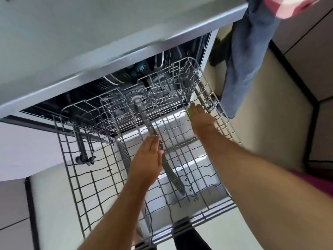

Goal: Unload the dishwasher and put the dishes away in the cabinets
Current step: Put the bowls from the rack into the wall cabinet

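Note:
The dishwasher's grey wire upper rack (86, 177) is pulled out over the open door and looks almost bare. My left hand (146, 163) reaches into its middle with straight fingers, the fingertips over the grey spray arm (144, 118) that runs under the wires. My right hand (201, 120) lies further in, at the rack's right side, and a small green item (189, 113) shows along its thumb edge, apparently pinched. What the green item is stays hidden under the hand. Plates (115, 80) stand deep inside the machine.
The grey countertop edge (126, 51) overhangs the dishwasher. Another person in blue jeans (248, 60) stands at the right, close to the rack's far corner. The steel inner door (182, 121) lies below the rack. Pale floor (266, 114) and cabinet fronts border the right.

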Available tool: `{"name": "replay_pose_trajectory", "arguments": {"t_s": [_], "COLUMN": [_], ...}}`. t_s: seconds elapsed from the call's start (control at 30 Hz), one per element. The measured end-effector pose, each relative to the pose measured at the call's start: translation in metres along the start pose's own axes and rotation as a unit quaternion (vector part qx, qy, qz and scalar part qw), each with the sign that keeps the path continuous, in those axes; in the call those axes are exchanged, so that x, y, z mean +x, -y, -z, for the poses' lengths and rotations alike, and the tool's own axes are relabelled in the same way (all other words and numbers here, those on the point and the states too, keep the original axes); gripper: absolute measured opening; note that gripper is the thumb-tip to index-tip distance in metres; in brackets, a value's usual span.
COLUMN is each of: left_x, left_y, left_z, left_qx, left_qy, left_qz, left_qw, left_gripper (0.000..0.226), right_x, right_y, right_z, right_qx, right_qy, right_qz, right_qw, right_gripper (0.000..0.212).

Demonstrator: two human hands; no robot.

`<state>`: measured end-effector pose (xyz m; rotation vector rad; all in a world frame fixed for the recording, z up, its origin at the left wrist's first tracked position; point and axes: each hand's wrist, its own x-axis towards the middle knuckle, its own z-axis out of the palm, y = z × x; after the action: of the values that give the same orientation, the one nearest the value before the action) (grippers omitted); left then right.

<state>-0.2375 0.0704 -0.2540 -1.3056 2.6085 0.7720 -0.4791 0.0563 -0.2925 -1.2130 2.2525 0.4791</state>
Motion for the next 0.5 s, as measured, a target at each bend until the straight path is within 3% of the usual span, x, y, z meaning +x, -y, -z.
{"name": "replay_pose_trajectory", "arguments": {"t_s": [0.2, 0.37, 0.5], "left_x": [-0.006, -0.013, -0.026], "left_y": [0.010, 0.015, 0.019], "left_z": [0.010, 0.028, 0.057], "left_qx": [-0.002, 0.012, 0.044], "left_qy": [-0.009, -0.020, -0.046], "left_qz": [0.006, -0.002, -0.010], "left_qw": [1.000, 1.000, 0.998], "left_gripper": [0.055, 0.054, 0.055], "right_x": [-0.005, -0.022, -0.064], "right_y": [0.002, -0.010, -0.013], "right_z": [-0.003, -0.006, 0.008], "right_qx": [-0.013, 0.021, 0.071], "right_qy": [-0.035, -0.104, -0.113], "right_qz": [-0.002, 0.064, 0.054], "right_qw": [0.999, 0.992, 0.990], "right_gripper": [0.096, 0.068, 0.078]}}
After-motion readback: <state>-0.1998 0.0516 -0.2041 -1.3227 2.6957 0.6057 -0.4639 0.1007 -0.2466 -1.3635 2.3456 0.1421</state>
